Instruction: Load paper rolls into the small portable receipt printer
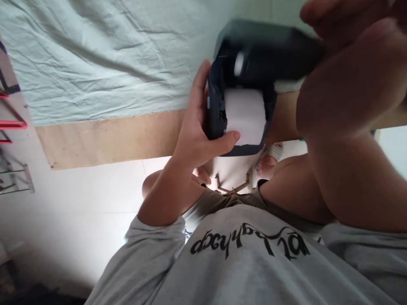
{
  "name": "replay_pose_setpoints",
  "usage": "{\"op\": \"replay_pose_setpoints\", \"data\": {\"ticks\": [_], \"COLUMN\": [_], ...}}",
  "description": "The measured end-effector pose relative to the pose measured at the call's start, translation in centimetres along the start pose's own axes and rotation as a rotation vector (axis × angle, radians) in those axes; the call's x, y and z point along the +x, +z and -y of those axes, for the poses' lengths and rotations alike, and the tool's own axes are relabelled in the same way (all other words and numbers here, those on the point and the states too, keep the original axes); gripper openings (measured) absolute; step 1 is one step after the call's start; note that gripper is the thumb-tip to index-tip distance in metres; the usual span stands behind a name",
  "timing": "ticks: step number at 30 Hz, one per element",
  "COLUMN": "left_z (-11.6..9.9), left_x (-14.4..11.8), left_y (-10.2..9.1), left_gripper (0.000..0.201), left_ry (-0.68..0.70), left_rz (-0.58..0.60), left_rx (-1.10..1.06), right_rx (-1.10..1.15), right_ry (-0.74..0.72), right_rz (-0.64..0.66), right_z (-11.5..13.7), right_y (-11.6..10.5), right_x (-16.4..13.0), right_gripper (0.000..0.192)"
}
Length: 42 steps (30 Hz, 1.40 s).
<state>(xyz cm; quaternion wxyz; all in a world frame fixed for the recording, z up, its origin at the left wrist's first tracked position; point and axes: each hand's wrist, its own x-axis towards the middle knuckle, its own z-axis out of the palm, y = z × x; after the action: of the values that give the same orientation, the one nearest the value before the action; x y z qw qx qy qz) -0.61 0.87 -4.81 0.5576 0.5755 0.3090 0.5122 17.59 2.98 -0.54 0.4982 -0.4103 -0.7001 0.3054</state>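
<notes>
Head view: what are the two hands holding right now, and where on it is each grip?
A dark printer-like device with a white paper roll. The left hand grips its lower body, thumb at the roll's edge; the right hand holds the raised lid end.

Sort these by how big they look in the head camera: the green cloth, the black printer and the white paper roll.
1. green cloth, by far the largest
2. black printer, though it is held close to the camera, which makes it look bigger
3. white paper roll, sitting inside the printer
</notes>
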Motion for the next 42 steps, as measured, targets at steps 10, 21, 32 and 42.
{"op": "replay_pose_setpoints", "data": {"ticks": [10,21,32,42], "left_z": [-1.4,-2.9,-2.8,-2.8], "left_x": [0.0,0.5,0.4,0.5], "left_y": [0.9,1.7,1.7,1.9], "left_gripper": [0.056,0.028,0.039,0.026], "left_ry": [-0.122,-0.208,-0.361,-0.251], "left_rz": [-0.086,-0.093,-0.207,-0.298], "left_rx": [-0.126,-0.33,-0.445,-0.507], "right_rx": [-0.128,-0.153,-0.123,-0.208], "right_ry": [0.081,0.016,0.011,-0.098], "right_rz": [0.311,0.288,0.238,0.363], "right_z": [1.0,0.5,0.9,-0.1], "right_y": [0.5,0.8,0.7,0.5], "right_x": [-0.7,-0.5,-1.1,-0.8], "right_gripper": [0.056,0.054,0.048,0.068]}}
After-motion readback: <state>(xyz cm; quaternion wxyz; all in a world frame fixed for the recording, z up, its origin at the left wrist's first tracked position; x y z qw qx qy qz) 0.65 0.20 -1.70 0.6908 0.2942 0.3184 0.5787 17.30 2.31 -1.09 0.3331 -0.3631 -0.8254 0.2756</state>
